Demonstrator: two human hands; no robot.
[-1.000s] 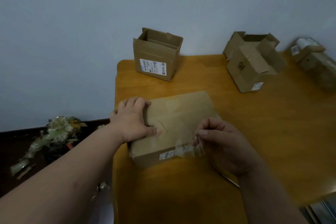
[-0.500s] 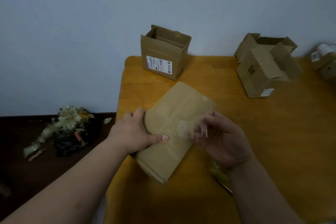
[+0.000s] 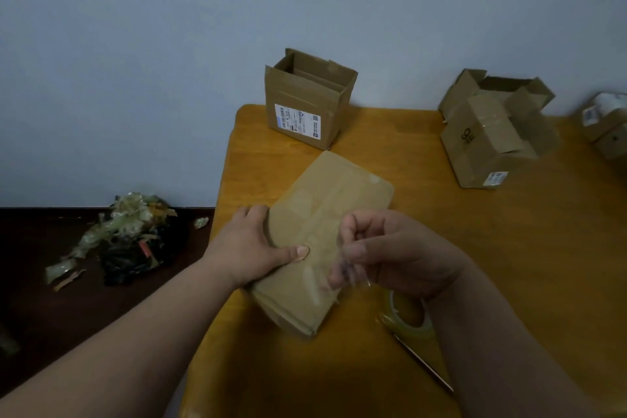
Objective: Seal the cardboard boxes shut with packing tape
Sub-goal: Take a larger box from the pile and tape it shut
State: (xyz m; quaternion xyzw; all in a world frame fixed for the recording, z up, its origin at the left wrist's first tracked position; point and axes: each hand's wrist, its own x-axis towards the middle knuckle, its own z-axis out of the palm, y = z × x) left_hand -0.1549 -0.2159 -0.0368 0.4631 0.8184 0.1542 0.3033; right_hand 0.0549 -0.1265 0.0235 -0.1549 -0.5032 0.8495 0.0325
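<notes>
A flat closed cardboard box (image 3: 325, 214) lies turned at an angle on the yellow wooden table (image 3: 509, 248). My left hand (image 3: 251, 248) grips its left edge, thumb pressed on the top. My right hand (image 3: 390, 251) hovers over the box's right side and pinches a strip of clear tape (image 3: 334, 268) that hangs down over the box. A roll of clear packing tape (image 3: 407, 319) lies on the table under my right wrist, partly hidden.
An open box (image 3: 305, 112) with a white label stands at the table's back edge. Another open box (image 3: 488, 139) lies tipped at the back right, and a further one (image 3: 607, 125) at the far right. A thin stick (image 3: 424, 363) lies near the roll. Rubbish (image 3: 125, 237) is piled on the floor, left.
The flat box has been turned from roughly square to me to a diagonal lie. My right hand has risen with the tape strip. The view shifted left, and the tape roll came into sight.
</notes>
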